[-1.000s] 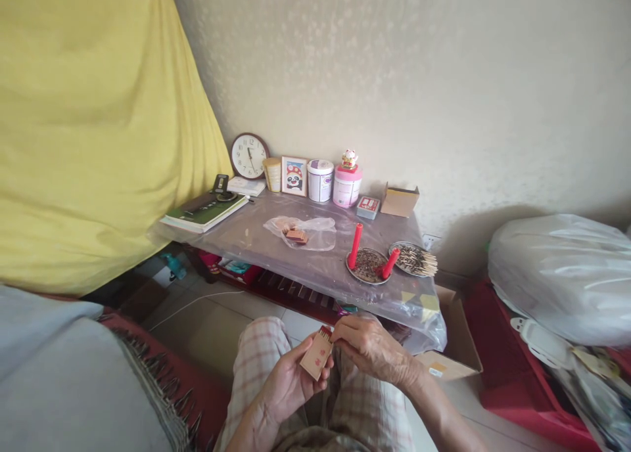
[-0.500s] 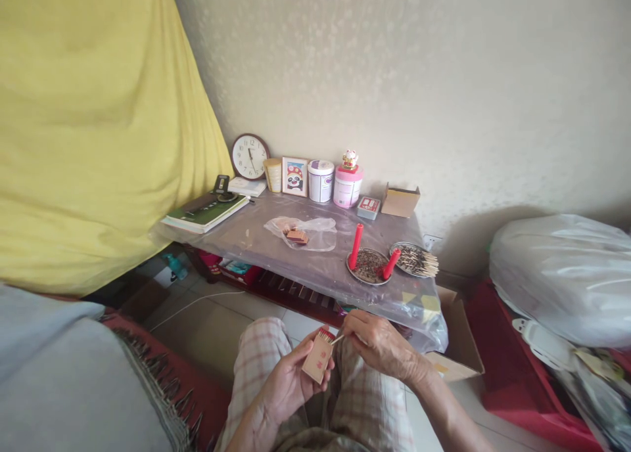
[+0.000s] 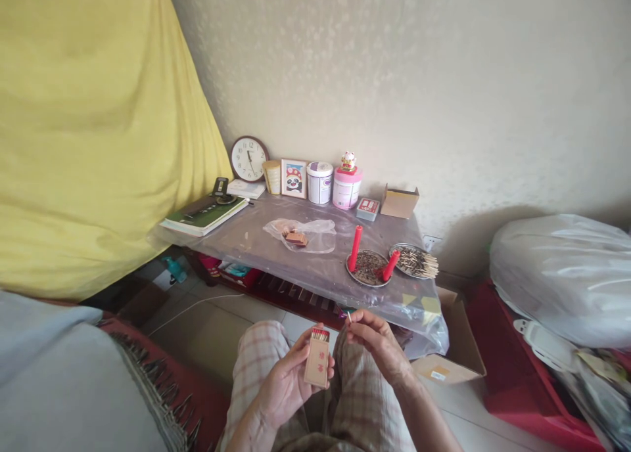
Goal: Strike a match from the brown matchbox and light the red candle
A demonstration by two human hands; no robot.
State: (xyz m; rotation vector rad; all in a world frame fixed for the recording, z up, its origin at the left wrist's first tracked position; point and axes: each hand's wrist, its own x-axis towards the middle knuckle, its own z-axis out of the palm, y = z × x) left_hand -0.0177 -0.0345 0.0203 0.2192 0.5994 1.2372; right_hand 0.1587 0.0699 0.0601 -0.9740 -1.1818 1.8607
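Note:
My left hand (image 3: 288,386) grips an open matchbox (image 3: 317,360) over my lap, and red match heads show at its top. Just to its right, my right hand (image 3: 377,343) pinches a single match (image 3: 349,317) with the stick pointing up. Beyond them, on the low table (image 3: 256,238), two red candles (image 3: 355,247) stand on a round metal plate (image 3: 367,268). A second plate (image 3: 411,258) beside it carries a heap of matchsticks.
At the back of the table stand a clock (image 3: 249,158), a small picture frame (image 3: 294,178), two tins (image 3: 319,182), a card pack and a cardboard box (image 3: 399,201). Books (image 3: 204,214) lie left, a plastic bag (image 3: 300,234) mid-table. A yellow curtain hangs left; a stuffed bag (image 3: 562,274) sits right.
My right hand has drawn one match out of the box and lifted it clear. My left hand has turned the matchbox more upright.

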